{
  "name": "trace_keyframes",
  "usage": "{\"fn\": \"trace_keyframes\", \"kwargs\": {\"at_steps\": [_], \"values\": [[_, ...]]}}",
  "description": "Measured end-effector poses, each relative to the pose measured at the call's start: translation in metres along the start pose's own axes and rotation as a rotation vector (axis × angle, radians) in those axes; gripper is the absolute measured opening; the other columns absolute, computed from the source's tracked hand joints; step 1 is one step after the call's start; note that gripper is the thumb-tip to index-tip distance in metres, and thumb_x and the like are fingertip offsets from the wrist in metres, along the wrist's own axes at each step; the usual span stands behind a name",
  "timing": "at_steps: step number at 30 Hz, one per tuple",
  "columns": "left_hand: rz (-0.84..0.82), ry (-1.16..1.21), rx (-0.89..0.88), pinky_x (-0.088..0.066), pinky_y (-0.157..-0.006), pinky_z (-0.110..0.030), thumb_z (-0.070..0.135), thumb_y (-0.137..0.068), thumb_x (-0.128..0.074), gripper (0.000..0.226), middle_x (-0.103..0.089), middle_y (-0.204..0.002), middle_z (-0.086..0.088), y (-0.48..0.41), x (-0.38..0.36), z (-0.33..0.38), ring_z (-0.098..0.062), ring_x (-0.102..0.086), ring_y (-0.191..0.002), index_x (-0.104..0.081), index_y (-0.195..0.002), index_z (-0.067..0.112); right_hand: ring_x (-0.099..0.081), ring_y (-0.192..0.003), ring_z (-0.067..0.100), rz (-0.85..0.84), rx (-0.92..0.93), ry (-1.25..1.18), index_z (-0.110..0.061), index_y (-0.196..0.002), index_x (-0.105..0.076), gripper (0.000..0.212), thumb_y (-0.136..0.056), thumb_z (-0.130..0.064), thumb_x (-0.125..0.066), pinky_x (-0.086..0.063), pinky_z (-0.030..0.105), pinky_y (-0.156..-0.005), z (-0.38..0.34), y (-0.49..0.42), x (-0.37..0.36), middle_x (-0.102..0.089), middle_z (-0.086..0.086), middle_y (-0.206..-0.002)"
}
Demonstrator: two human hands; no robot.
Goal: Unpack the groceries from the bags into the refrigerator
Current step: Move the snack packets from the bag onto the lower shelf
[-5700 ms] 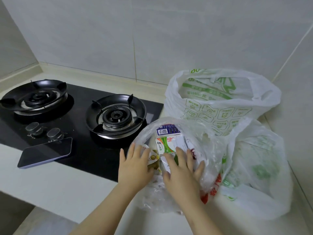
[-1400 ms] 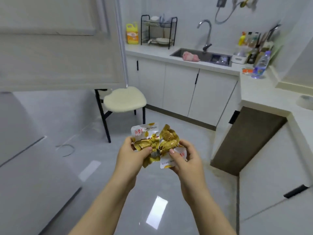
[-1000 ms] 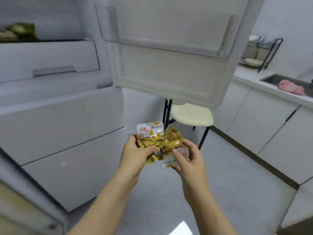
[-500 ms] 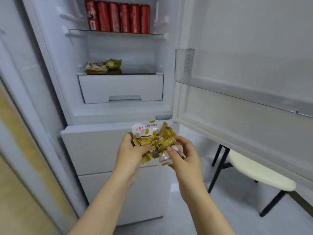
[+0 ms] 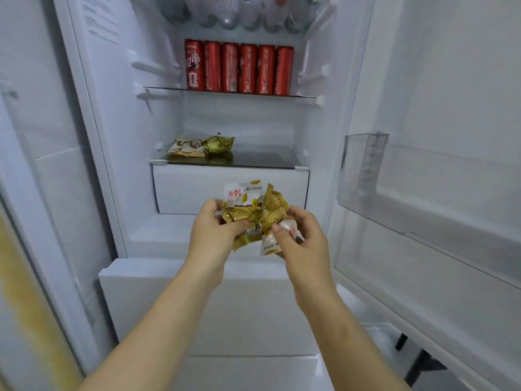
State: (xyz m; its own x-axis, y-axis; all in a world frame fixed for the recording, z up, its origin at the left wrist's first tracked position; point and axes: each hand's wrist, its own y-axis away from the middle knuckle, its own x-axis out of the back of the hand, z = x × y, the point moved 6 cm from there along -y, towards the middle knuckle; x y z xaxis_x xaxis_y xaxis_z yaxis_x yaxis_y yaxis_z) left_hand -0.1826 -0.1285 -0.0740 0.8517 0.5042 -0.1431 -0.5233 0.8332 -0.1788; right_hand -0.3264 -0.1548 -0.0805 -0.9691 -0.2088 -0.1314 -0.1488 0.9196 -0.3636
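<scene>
A bunch of gold and white snack packets (image 5: 255, 213) is held between both hands in front of the open refrigerator (image 5: 231, 122). My left hand (image 5: 212, 235) grips the packets from the left with thumb on top. My right hand (image 5: 300, 241) pinches them from the right. They hover in front of the white drawer (image 5: 191, 190), below the lower glass shelf (image 5: 253, 159). That shelf holds a flat snack pack (image 5: 187, 146) and a gold wrapped packet (image 5: 218, 145) at its left.
Several red cans (image 5: 238, 67) line the upper glass shelf. Clear bottles (image 5: 234, 12) stand above them. The open door's clear bin (image 5: 423, 176) juts out at right. Closed white lower drawers (image 5: 248, 300) sit below my arms. A chair leg (image 5: 420, 362) shows bottom right.
I have turned from the kitchen to face the refrigerator and come closer; both hands keep the snack packets and have raised them toward the lower shelf.
</scene>
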Motion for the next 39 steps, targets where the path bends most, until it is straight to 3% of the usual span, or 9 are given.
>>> {"fn": "trace_keyframes", "kwargs": {"at_steps": [9, 16, 21, 23, 25, 28, 33, 36, 39], "values": [[-0.033, 0.001, -0.09, -0.056, -0.079, -0.04, -0.001, -0.08, -0.067, 0.027, -0.069, -0.089, -0.004, -0.109, 0.001, 0.014, -0.023, -0.067, -0.088, -0.053, -0.089, 0.02, -0.058, -0.095, 0.004, 0.012, 0.119, 0.025, -0.036, -0.101, -0.055, 0.029, -0.09, -0.01, -0.059, -0.053, 0.029, -0.083, 0.011, -0.101, -0.044, -0.059, -0.021, -0.1], [-0.074, -0.105, -0.177, -0.056, -0.082, -0.042, 0.001, -0.077, -0.07, 0.031, -0.067, -0.093, -0.002, -0.198, 0.001, 0.022, -0.02, -0.065, -0.091, -0.055, -0.085, 0.026, -0.062, -0.095, 0.015, 0.106, 0.163, 0.1, -0.034, -0.104, -0.058, 0.028, -0.089, -0.01, -0.06, -0.055, 0.037, -0.083, 0.029, -0.177, -0.075, -0.063, -0.011, -0.1], [-0.092, -0.301, -0.395, -0.052, -0.075, -0.043, 0.009, -0.081, -0.068, 0.023, -0.063, -0.086, -0.004, -0.242, -0.008, 0.026, -0.025, -0.061, -0.084, -0.052, -0.082, 0.025, -0.059, -0.102, 0.007, 0.148, 0.257, 0.191, -0.036, -0.102, -0.057, 0.032, -0.088, -0.008, -0.059, -0.05, 0.024, -0.084, 0.037, -0.217, -0.084, -0.063, -0.011, -0.105], [-0.102, -0.371, -0.491, -0.049, -0.07, -0.033, 0.011, -0.083, -0.067, 0.019, -0.06, -0.081, 0.002, -0.257, -0.013, 0.024, -0.022, -0.058, -0.079, -0.052, -0.084, 0.022, -0.057, -0.099, -0.002, 0.161, 0.3, 0.252, -0.04, -0.099, -0.056, 0.034, -0.088, -0.008, -0.058, -0.046, 0.016, -0.083, 0.037, -0.228, -0.083, -0.062, -0.018, -0.103], [-0.107, -0.44, -0.572, -0.042, -0.061, -0.013, 0.01, -0.084, -0.066, 0.017, -0.055, -0.077, 0.009, -0.269, -0.02, 0.021, -0.012, -0.053, -0.072, -0.052, -0.088, 0.019, -0.054, -0.091, -0.014, 0.182, 0.33, 0.307, -0.043, -0.094, -0.053, 0.037, -0.089, -0.007, -0.057, -0.042, 0.005, -0.077, 0.039, -0.237, -0.078, -0.058, -0.027, -0.096], [-0.109, -0.506, -0.655, -0.036, -0.057, -0.006, 0.007, -0.086, -0.063, 0.014, -0.052, -0.075, 0.012, -0.281, -0.03, 0.016, -0.002, -0.048, -0.067, -0.054, -0.088, 0.017, -0.049, -0.085, -0.022, 0.203, 0.373, 0.42, -0.034, -0.1, -0.053, 0.032, -0.089, -0.004, -0.056, -0.038, -0.002, -0.072, 0.04, -0.248, -0.068, -0.052, -0.028, -0.093], [-0.128, -0.738, -0.728, -0.042, -0.062, -0.028, -0.002, -0.086, -0.057, 0.017, -0.062, -0.087, -0.006, -0.297, -0.055, 0.009, -0.021, -0.056, -0.08, -0.06, -0.098, 0.011, -0.044, -0.082, -0.007, 0.246, 0.491, 0.703, -0.014, -0.109, -0.064, 0.034, -0.085, 0.007, -0.053, -0.036, 0.0, -0.073, 0.038, -0.266, -0.052, -0.055, -0.013, -0.093], [-0.138, -0.878, -0.756, -0.045, -0.069, -0.031, -0.007, -0.083, -0.054, 0.03, -0.062, -0.101, -0.01, -0.3, -0.07, 0.006, -0.025, -0.058, -0.089, -0.063, -0.106, 0.01, -0.051, -0.097, 0.01, 0.223, 0.469, 0.911, -0.011, -0.113, -0.065, 0.039, -0.083, 0.009, -0.051, -0.042, 0.02, -0.079, 0.046, -0.276, -0.047, -0.063, 0.002, -0.109], [-0.138, -1.008, -0.755, -0.047, -0.077, -0.032, -0.004, -0.086, -0.051, 0.033, -0.055, -0.114, -0.012, -0.303, -0.081, 0.0, -0.028, -0.055, -0.099, -0.064, -0.113, 0.011, -0.055, -0.106, 0.024, 0.207, 0.437, 1.066, -0.014, -0.113, -0.066, 0.037, -0.085, 0.005, -0.051, -0.041, 0.026, -0.082, 0.057, -0.283, -0.041, -0.063, 0.006, -0.118]]}}
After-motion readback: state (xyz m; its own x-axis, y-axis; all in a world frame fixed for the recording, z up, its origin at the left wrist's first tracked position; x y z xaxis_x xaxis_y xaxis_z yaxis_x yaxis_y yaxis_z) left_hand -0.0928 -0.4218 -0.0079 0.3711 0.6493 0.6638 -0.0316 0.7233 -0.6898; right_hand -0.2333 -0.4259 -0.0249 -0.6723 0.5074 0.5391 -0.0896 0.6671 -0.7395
